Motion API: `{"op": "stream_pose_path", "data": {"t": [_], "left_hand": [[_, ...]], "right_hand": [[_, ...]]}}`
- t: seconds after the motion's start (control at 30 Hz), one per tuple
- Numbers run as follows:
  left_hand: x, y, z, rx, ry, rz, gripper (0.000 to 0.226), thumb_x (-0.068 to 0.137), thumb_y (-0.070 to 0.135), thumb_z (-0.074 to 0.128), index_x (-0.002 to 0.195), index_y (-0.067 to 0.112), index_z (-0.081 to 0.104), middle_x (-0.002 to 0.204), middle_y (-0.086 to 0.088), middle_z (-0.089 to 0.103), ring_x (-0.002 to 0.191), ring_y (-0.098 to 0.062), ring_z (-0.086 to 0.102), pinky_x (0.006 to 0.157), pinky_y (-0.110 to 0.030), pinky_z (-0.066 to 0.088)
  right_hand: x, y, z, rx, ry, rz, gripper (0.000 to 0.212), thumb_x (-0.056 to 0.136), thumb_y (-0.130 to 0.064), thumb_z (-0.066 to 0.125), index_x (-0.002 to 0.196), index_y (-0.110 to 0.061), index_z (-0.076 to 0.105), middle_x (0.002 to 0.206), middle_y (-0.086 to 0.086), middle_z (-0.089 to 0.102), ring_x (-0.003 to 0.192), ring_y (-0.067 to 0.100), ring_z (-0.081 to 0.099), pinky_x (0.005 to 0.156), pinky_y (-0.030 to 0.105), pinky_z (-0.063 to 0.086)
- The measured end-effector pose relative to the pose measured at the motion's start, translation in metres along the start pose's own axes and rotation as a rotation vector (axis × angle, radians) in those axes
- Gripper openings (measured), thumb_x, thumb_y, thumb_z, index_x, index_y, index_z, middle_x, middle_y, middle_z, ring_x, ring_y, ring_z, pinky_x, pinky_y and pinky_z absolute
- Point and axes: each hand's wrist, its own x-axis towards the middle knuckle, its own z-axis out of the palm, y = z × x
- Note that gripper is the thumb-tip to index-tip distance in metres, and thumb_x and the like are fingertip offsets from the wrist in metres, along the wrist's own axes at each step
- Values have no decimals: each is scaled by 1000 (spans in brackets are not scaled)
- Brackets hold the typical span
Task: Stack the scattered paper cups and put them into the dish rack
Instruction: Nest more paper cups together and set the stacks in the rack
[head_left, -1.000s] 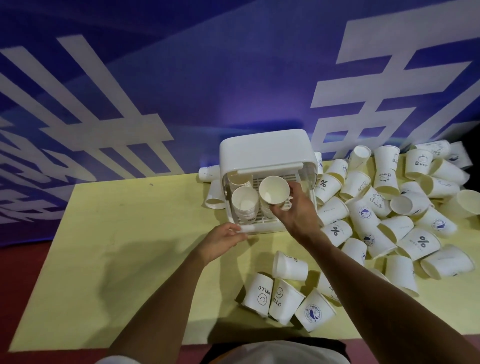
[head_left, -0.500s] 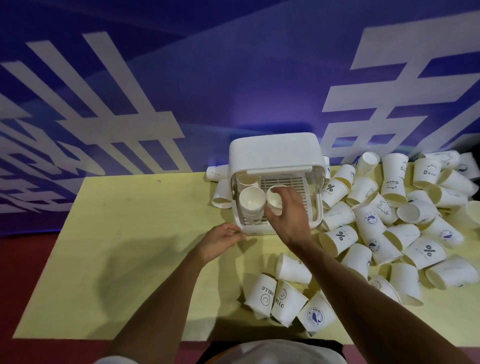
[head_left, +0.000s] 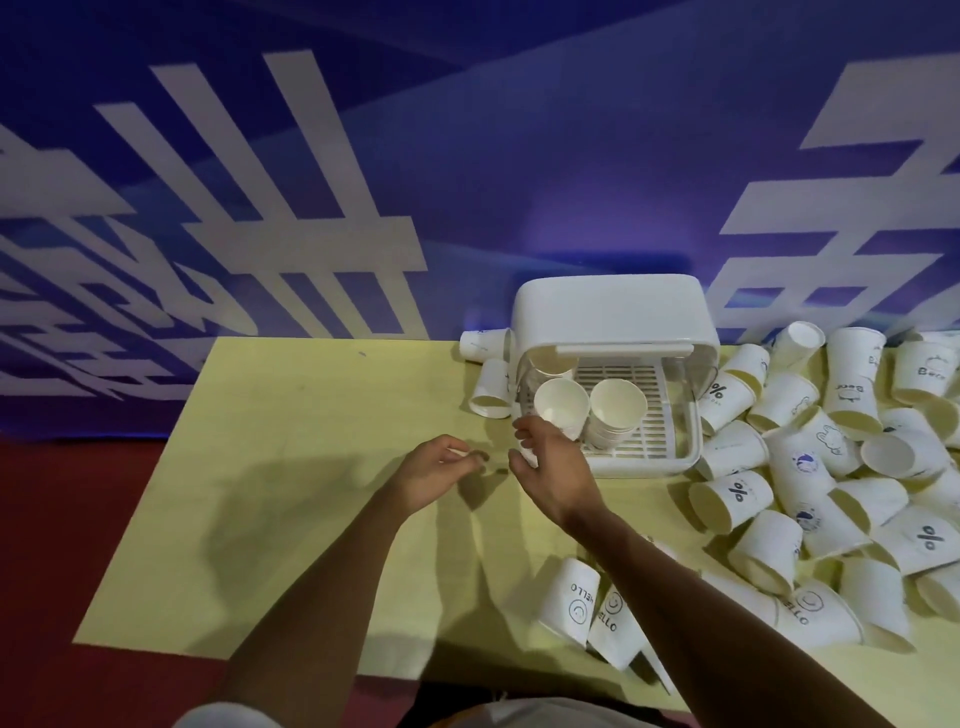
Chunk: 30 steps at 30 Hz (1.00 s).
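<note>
The white dish rack (head_left: 613, 312) stands at the table's far edge with its front open. Inside it stand three stacks of paper cups: one at the front left (head_left: 561, 402), one beside it (head_left: 618, 405) and one behind (head_left: 553, 359). My right hand (head_left: 553, 462) hovers just in front of the rack's left corner, fingers spread and holding nothing. My left hand (head_left: 434, 467) rests over the table a little to the left, fingers loosely curled and empty. Many loose cups (head_left: 810, 467) lie scattered to the right of the rack. Several more cups (head_left: 571, 603) lie near the front edge.
The yellow table (head_left: 285, 467) stretches to the left of the hands. Two cups (head_left: 491, 384) lie against the rack's left side. A blue banner with white characters (head_left: 311, 208) rises behind the table. Red floor (head_left: 62, 519) shows at the left.
My right hand set its stack of cups down inside the rack, let go and drew back to the rack's front left corner. My left hand stayed about where it was.
</note>
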Motion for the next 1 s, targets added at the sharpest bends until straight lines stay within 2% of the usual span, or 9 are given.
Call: {"op": "stream_pose_path", "data": {"t": [0.23, 0.33, 0.43, 0.5, 0.63, 0.7, 0.77, 0.83, 1.0], "left_hand": [[26, -8, -30, -28, 9, -11, 42, 76, 51, 75, 108, 25, 66, 104, 0, 71, 98, -11, 66, 80, -26, 46], [40, -7, -40, -20, 1, -19, 36, 83, 44, 75, 111, 23, 65, 103, 0, 71, 97, -11, 66, 83, -26, 47], [56, -4, -51, -19, 19, -21, 33, 86, 39, 74, 111, 21, 65, 103, 0, 70, 95, -12, 66, 82, -25, 47], [69, -3, -57, -8, 28, -27, 34, 86, 41, 74, 112, 21, 65, 106, 1, 69, 97, -13, 66, 81, -25, 47], [95, 1, -64, -6, 32, -46, 35, 85, 43, 73, 113, 24, 64, 111, 2, 67, 100, -14, 65, 89, -28, 48], [106, 5, -64, 12, 16, -55, 38, 87, 43, 71, 117, 23, 61, 110, 3, 66, 102, -15, 64, 92, -29, 47], [117, 10, -62, 24, 5, -58, 41, 88, 41, 70, 122, 21, 59, 113, 2, 65, 104, -15, 63, 93, -30, 47], [130, 15, -59, 13, -1, -57, 46, 88, 41, 70, 127, 20, 56, 118, -1, 64, 106, -16, 62, 95, -30, 46], [161, 26, -54, 8, -15, -69, 65, 87, 45, 71, 143, 27, 42, 130, -4, 55, 112, -19, 57, 94, -29, 44]], "right_hand": [[23, -12, 30, -1, -74, 101, 40, 90, -26, 62, 127, -11, 53, 115, 6, 66, 104, 22, 63, 90, 39, 51], [35, -16, 45, 42, -85, 179, 44, 89, -29, 65, 127, -10, 51, 112, 7, 65, 99, 22, 62, 88, 38, 52], [48, -20, 62, 194, -130, 392, 55, 87, -33, 72, 130, -10, 47, 111, 6, 61, 97, 20, 62, 82, 27, 48], [56, -21, 74, 366, -148, 536, 61, 83, -31, 77, 130, -11, 45, 111, 5, 57, 105, 25, 61, 86, 29, 48], [73, -20, 86, 492, -135, 697, 60, 84, -35, 77, 129, -13, 45, 117, 4, 61, 110, 21, 59, 94, 29, 43], [82, -17, 95, 581, -63, 766, 48, 79, -40, 79, 111, -16, 52, 110, 4, 66, 99, 19, 62, 98, 37, 47], [90, -15, 103, 698, 15, 811, 41, 72, -42, 79, 98, -16, 60, 95, 4, 66, 77, 16, 61, 83, 37, 53], [96, -16, 108, 815, 52, 849, 44, 76, -37, 79, 109, -12, 64, 91, 1, 65, 67, 10, 58, 71, 29, 52], [116, -12, 126, 953, 171, 969, 72, 68, -40, 84, 128, -10, 58, 116, 8, 70, 79, 12, 65, 78, 30, 54]]}}
